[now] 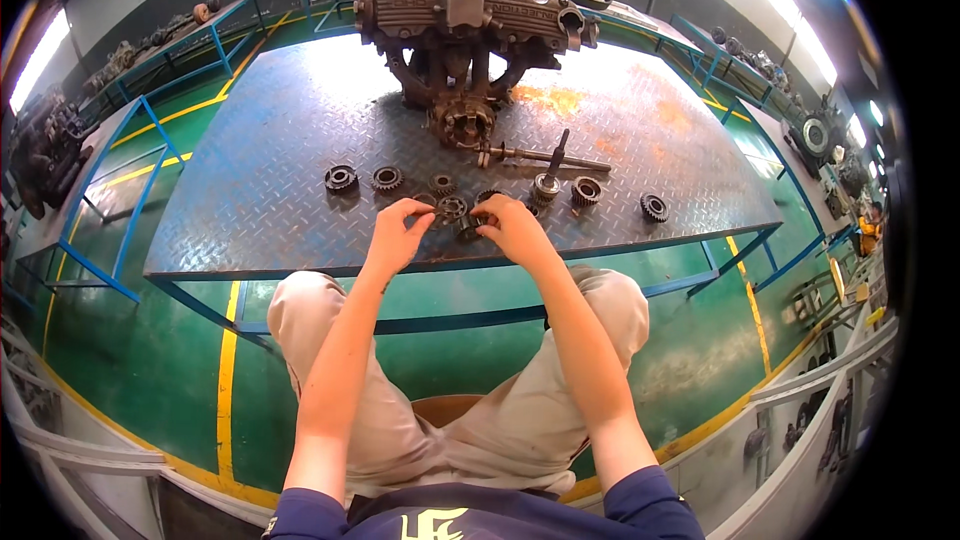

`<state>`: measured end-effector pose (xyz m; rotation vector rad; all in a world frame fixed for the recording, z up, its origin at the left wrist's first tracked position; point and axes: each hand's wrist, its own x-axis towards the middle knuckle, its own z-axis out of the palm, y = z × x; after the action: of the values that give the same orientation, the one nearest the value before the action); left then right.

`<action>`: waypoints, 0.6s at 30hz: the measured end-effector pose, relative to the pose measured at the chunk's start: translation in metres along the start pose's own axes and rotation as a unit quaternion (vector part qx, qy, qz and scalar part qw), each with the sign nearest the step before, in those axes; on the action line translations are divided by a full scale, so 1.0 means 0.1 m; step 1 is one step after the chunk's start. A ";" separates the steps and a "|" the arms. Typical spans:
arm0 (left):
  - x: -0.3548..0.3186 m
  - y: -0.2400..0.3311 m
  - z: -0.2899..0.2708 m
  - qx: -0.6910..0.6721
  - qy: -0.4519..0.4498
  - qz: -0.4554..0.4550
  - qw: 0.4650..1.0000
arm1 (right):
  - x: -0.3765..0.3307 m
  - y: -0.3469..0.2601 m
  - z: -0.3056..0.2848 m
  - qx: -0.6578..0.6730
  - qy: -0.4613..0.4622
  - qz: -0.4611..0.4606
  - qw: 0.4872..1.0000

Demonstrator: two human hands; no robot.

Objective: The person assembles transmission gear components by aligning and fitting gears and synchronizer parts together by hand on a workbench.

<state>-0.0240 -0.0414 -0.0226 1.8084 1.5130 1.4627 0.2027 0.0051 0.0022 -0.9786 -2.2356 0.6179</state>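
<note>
At the near edge of the metal table, my left hand (398, 232) is closed in a pinch beside a small dark toothed metal part (452, 208); what its fingertips hold, if anything, is too small to make out. My right hand (513, 230) curls its fingers around a dark gear (468, 226), partly hidden by the fingers. Just beyond the hands stands a small gear (442, 184). Two more gears, one far left (341, 178) and one nearer (387, 178), lie to the left. On the right are an upright shaft with a gear (547, 186), a thick gear (587, 191) and a thin gear (654, 207).
A large engine assembly (470, 20) stands at the back of the diamond-plate table (270, 160). In front of it lies a long shaft (555, 156). Side benches (215, 40) carry more metal parts. My knees (312, 305) are against the table's near side.
</note>
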 end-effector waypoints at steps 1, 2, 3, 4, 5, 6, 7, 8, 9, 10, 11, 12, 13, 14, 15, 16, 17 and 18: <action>0.00 0.03 0.02 -0.037 -0.025 -0.041 0.998 | 0.00 0.00 0.00 -0.002 -0.002 -0.001 1.000; 0.00 0.05 0.04 -0.039 -0.024 -0.041 0.998 | 0.01 0.01 0.00 0.010 0.000 -0.006 1.000; -0.01 0.09 0.06 -0.041 -0.036 -0.028 0.998 | 0.01 -0.02 0.01 0.024 0.001 -0.011 1.000; -0.02 0.12 0.08 -0.042 -0.048 -0.016 0.998 | 0.01 -0.04 0.00 0.023 -0.002 -0.011 1.000; -0.03 0.10 0.11 -0.044 -0.047 -0.018 0.998 | 0.01 -0.06 -0.02 0.012 -0.011 -0.025 1.000; -0.02 0.07 0.14 -0.038 -0.043 0.009 0.998 | 0.02 -0.09 -0.03 0.001 -0.019 -0.040 0.999; -0.02 0.04 0.17 -0.033 -0.039 0.036 0.998 | 0.02 -0.09 -0.01 0.000 -0.022 -0.041 0.999; -0.03 0.01 0.19 -0.033 -0.037 0.035 0.998 | 0.02 -0.09 0.01 0.005 -0.021 -0.045 0.999; -0.03 0.00 0.22 -0.034 -0.032 0.049 0.998 | 0.02 -0.08 0.02 0.009 -0.018 -0.047 0.999; -0.03 -0.01 0.24 -0.035 -0.027 0.064 0.997 | 0.02 -0.07 0.04 0.008 -0.019 -0.047 0.999; -0.03 -0.03 0.25 -0.036 -0.027 0.064 0.997 | 0.02 -0.06 0.05 0.023 -0.002 -0.049 0.999; -0.03 -0.03 0.26 -0.067 -0.021 0.033 0.997 | 0.01 -0.06 0.06 0.039 0.014 -0.050 0.998; -0.03 -0.03 0.26 -0.099 -0.016 0.002 0.995 | 0.00 -0.07 0.07 0.038 0.014 -0.048 0.998; -0.03 -0.04 0.25 -0.099 -0.017 0.001 0.995 | 0.00 -0.08 0.08 0.046 0.023 -0.046 0.998; -0.02 -0.04 0.24 -0.127 -0.025 -0.020 0.991 | 0.00 -0.09 0.08 0.054 0.032 -0.045 0.997; -0.02 -0.03 0.22 -0.155 -0.032 -0.040 0.987 | -0.01 -0.10 0.07 0.053 0.032 -0.045 0.997; -0.02 -0.02 0.22 -0.155 -0.032 -0.041 0.987 | -0.01 -0.11 0.07 0.049 0.038 -0.038 0.997; -0.02 0.00 0.21 -0.154 -0.039 -0.046 0.986 | -0.01 -0.12 0.07 0.045 0.044 -0.031 0.998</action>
<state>-0.0054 -0.0366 -0.0324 1.5730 1.2365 1.4706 0.1929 -0.0044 0.0045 -0.8709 -2.1333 0.6303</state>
